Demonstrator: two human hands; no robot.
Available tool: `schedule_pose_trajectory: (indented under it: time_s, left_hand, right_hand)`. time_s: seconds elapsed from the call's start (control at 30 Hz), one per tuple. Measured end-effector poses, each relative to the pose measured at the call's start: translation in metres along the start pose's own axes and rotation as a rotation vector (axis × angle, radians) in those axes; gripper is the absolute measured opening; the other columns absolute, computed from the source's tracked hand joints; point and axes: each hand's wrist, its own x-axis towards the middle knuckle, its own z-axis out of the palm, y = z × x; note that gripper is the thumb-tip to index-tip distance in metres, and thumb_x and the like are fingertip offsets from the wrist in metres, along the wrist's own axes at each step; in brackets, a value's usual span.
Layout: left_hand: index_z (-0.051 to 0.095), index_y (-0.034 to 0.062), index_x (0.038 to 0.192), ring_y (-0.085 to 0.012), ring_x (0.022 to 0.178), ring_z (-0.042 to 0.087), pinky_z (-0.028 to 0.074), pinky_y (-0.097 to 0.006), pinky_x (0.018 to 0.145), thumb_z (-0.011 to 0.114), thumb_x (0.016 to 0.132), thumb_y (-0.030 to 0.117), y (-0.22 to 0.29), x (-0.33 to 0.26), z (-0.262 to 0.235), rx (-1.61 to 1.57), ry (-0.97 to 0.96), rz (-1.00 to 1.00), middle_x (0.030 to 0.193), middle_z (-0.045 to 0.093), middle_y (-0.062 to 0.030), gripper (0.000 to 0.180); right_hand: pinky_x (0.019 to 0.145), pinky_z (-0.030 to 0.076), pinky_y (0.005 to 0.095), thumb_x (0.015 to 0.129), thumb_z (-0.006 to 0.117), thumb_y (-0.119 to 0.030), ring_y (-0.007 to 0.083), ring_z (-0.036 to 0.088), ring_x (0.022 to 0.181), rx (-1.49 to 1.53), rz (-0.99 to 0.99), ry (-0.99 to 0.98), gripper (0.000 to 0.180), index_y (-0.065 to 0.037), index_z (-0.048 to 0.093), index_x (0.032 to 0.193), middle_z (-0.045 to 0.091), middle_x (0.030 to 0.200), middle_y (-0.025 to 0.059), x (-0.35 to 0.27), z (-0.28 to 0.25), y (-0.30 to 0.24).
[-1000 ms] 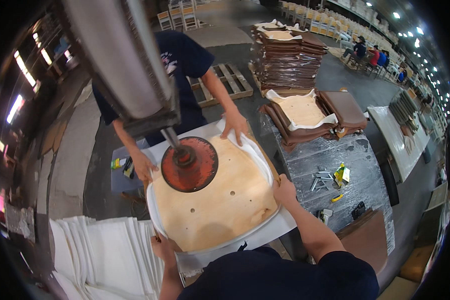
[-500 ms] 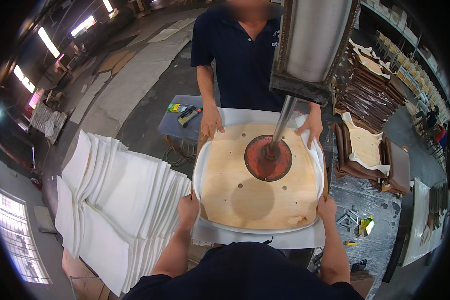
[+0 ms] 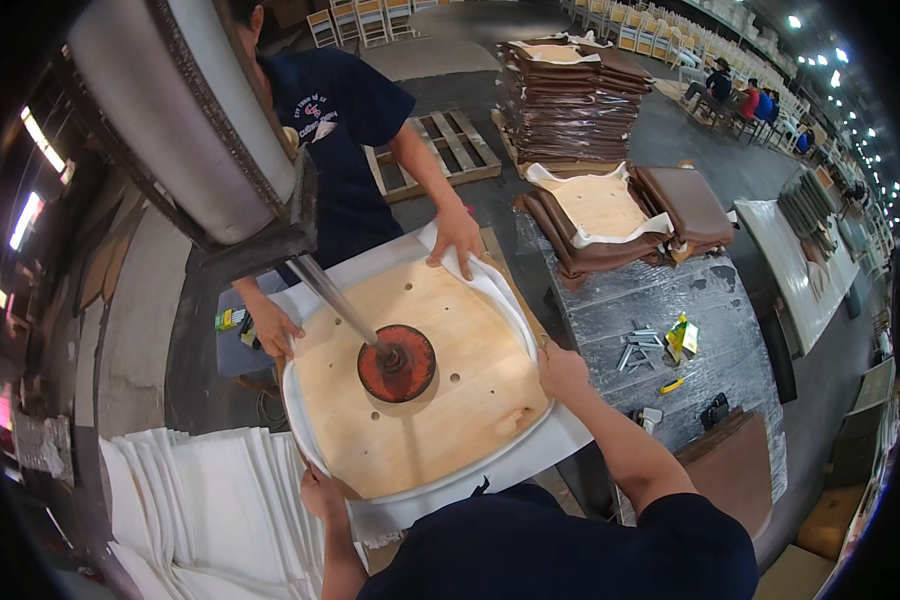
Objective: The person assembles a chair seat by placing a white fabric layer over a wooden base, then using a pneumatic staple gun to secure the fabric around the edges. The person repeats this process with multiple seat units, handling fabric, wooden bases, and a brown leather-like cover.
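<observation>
A pale plywood seat panel (image 3: 470,330) with drilled holes lies on white padding (image 3: 410,510), whose edge curls up around it. A round red press plate (image 3: 397,363) on a metal rod bears on the panel. My left hand (image 3: 325,493) is closed at the near left edge of the stack, and my right hand (image 3: 563,368) is closed at its right edge, by a tan strip. What my fingers pinch is hidden. Opposite, another person's right hand (image 3: 273,325) and left hand (image 3: 457,237) touch the padding's far edges.
A press column (image 3: 225,120) leans across the upper left. White sheets (image 3: 205,500) are piled at the left. To the right, a plastic-covered table (image 3: 610,310) carries staples (image 3: 640,345), a yellow-green box (image 3: 682,338) and brown covers (image 3: 680,205). A pallet (image 3: 440,155) lies behind.
My view has swung to the right, so the panel and press sit further left and more of the right-hand table shows. Both my hands stay closed at the edges.
</observation>
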Motion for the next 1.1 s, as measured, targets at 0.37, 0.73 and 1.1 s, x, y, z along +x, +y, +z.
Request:
schedule_pose_trajectory:
  time_s: [0.37, 0.73, 1.1]
  left_hand:
    - [0.078, -0.0037, 0.096, -0.0488, 0.08, 0.072, 0.054, -0.057, 0.075, 0.055, 0.115, 0.04, -0.014, 0.001, -0.003, -0.116, -0.081, 0.102, 0.088, 0.076, -0.0276, 0.053]
    - [0.068, -0.0068, 0.081, -0.0323, 0.061, 0.056, 0.044, -0.051, 0.064, 0.062, 0.114, 0.036, -0.022, 0.004, -0.003, -0.245, -0.229, 0.077, 0.065, 0.061, -0.0188, 0.054]
    - [0.069, -0.006, 0.091, -0.0286, 0.065, 0.054, 0.046, -0.045, 0.064, 0.068, 0.112, 0.029, -0.004, 0.051, -0.028, -0.306, -0.119, 0.209, 0.074, 0.064, -0.0182, 0.041]
  right_hand:
    - [0.083, 0.056, 0.0601, 0.109, 0.066, -0.046, 0.0518, 0.074, 0.095, 0.167, -0.048, -0.02, 0.045, -0.002, 0.071, 0.1, 0.076, 0.096, 0.0282, -0.017, -0.005, 0.026]
    - [0.071, 0.054, 0.0521, 0.101, 0.08, -0.034, 0.0481, 0.073, 0.082, 0.306, -0.098, 0.034, 0.039, 0.002, 0.07, 0.091, 0.072, 0.086, 0.0278, -0.018, -0.004, 0.024]
    - [0.078, 0.058, 0.0486, 0.096, 0.081, -0.019, 0.0413, 0.073, 0.084, 0.228, -0.316, 0.042, 0.018, -0.002, 0.075, 0.097, 0.074, 0.088, 0.0183, 0.018, -0.045, -0.021]
